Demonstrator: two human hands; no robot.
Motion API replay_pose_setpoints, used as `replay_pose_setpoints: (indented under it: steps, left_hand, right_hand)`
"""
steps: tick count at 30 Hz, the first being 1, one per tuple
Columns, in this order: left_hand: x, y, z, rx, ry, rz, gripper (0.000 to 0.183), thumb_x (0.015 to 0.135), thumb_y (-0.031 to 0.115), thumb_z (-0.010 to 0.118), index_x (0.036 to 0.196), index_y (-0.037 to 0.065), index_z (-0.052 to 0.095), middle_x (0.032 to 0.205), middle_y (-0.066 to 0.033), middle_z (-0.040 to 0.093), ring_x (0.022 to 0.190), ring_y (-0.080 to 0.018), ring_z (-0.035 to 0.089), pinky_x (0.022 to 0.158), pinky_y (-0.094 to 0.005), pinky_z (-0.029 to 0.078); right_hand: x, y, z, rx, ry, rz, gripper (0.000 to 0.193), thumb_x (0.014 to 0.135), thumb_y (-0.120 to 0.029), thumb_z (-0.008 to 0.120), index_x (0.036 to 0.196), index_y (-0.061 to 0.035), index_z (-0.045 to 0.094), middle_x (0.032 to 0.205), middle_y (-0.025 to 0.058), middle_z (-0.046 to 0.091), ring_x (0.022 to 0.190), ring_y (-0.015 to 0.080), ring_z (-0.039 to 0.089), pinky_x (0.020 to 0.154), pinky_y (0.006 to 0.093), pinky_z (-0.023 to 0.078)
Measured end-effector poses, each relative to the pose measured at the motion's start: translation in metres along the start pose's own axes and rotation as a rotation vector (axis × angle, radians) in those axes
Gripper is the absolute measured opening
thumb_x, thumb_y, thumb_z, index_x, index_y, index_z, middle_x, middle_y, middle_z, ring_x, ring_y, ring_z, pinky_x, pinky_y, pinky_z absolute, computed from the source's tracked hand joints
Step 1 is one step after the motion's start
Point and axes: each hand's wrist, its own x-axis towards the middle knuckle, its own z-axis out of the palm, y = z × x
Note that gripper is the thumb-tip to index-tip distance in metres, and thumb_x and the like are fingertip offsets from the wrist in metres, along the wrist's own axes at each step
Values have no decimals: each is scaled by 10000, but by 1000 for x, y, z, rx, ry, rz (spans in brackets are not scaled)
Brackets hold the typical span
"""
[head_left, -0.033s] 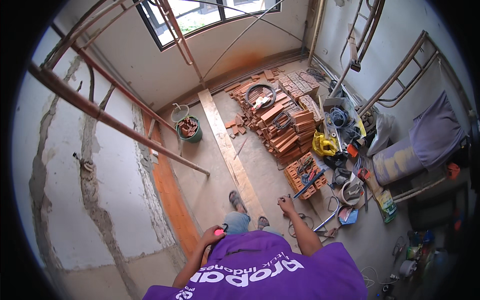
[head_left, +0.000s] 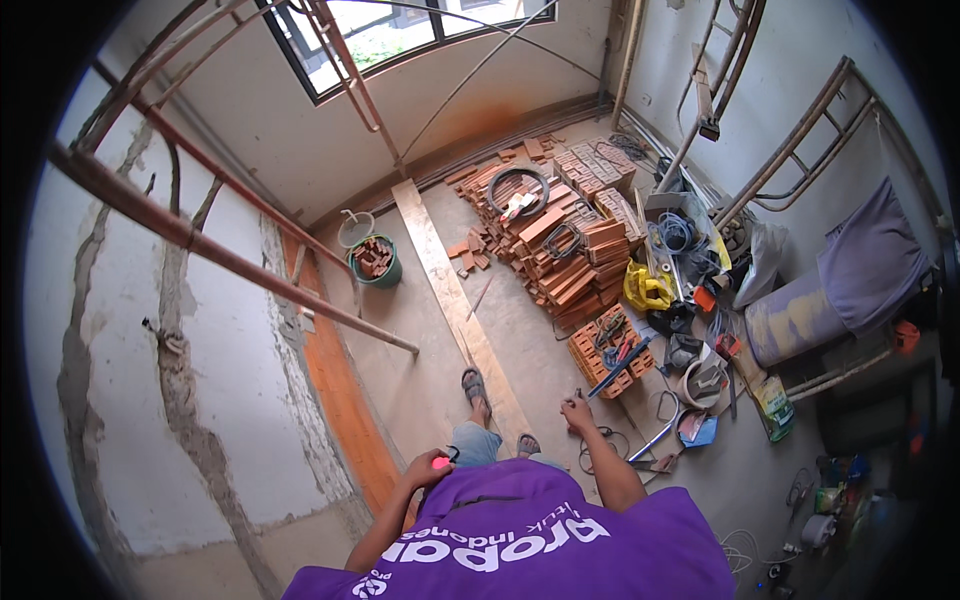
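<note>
Your left hand is at the front of your purple shirt, its fingers curled closed around a small bright pink object, most of which they hide. That object sits at your waist, just above your left thigh. Your right hand is held out forward over the floor, its fingers bent inward; something dark shows near their tips, but you are too far off to tell whether they grip it. Nearest to that hand, ahead and to its right, a long blue tool lies across a stack of perforated orange bricks. Beyond it spreads a large heap of red bricks, with a yellow bag beside its right edge. A long wooden plank runs away from your feet toward the far wall, and left of it stands a green bucket filled with brick pieces.
</note>
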Motion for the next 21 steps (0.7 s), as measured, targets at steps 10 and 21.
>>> replay_pose_setpoints:
  steps: [10, 21]
  left_hand:
    - [227, 69, -171, 122, -304, 202, 579, 752, 510, 724, 1081, 35, 690, 1033, -184, 695, 968, -304, 663, 879, -384, 511]
    - [388, 127, -270, 195, -735, 284, 452, 772, 377, 739, 1108, 82, 671, 1031, -110, 698, 931, -213, 661, 808, -346, 547]
  right_hand:
    - [-34, 122, -18, -179, 159, 592, 362, 770, -302, 597, 932, 0, 711, 973, 260, 678, 985, 370, 663, 866, 439, 502]
    - [77, -89, 56, 281, 427, 265, 311, 846, -295, 574, 973, -26, 665, 896, 150, 715, 874, 321, 685, 809, 381, 520]
